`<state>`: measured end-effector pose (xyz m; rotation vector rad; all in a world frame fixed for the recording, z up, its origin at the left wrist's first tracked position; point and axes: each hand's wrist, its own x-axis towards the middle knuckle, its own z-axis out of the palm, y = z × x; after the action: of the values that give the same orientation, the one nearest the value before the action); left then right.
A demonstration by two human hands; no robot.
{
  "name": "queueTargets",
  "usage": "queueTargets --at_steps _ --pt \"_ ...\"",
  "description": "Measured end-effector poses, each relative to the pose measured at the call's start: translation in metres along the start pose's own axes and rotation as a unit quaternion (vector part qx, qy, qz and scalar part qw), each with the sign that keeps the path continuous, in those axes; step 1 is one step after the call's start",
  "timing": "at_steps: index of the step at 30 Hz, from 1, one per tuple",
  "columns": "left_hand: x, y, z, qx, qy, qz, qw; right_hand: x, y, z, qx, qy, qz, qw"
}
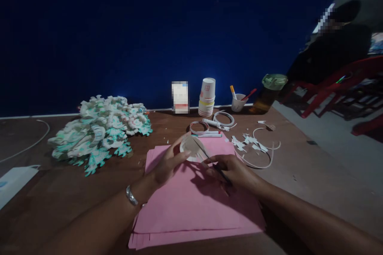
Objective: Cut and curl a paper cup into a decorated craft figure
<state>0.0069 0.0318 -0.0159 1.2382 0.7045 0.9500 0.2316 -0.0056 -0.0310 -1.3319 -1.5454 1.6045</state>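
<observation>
My left hand [168,164] grips a small white paper cup [190,147], tipped on its side with its mouth toward me, above a stack of pink paper sheets [197,211]. My right hand [235,170] is closed round a pair of scissors [209,158] whose thin blades reach up to the cup's rim. A bracelet sits on my left wrist. Both forearms come in from the bottom edge.
A heap of cut white-and-green paper pieces [100,131] lies at the left. A stack of paper cups [207,96], a cup with pens [238,102], cut rims and scraps [254,143], a marker [209,135] sit behind. A person in dark clothes [332,51] and red chairs [344,87] are at right.
</observation>
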Motion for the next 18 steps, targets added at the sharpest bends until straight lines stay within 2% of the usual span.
queueTargets --at_steps 5,9,12,15,17,18 --pt "0.004 -0.002 -0.002 -0.116 -0.02 -0.006 0.993 0.003 0.004 -0.001 0.012 0.011 -0.001 1.0" --pt "0.008 -0.001 -0.001 -0.171 0.026 -0.031 0.985 0.001 0.003 0.001 0.019 0.003 -0.021 1.0" --pt "0.011 0.0 -0.003 -0.203 0.067 -0.039 0.976 -0.002 -0.004 -0.002 0.006 0.017 -0.065 0.998" --pt "0.012 0.001 -0.005 -0.222 0.101 -0.035 0.969 -0.004 -0.015 -0.013 -0.063 0.1 -0.126 0.985" --pt "0.013 0.0 -0.006 -0.221 0.107 -0.029 0.969 -0.005 -0.023 -0.024 -0.178 0.188 -0.146 0.955" --pt "0.013 -0.001 -0.007 -0.217 0.106 -0.025 0.97 -0.006 -0.026 -0.031 -0.251 0.231 -0.145 0.929"
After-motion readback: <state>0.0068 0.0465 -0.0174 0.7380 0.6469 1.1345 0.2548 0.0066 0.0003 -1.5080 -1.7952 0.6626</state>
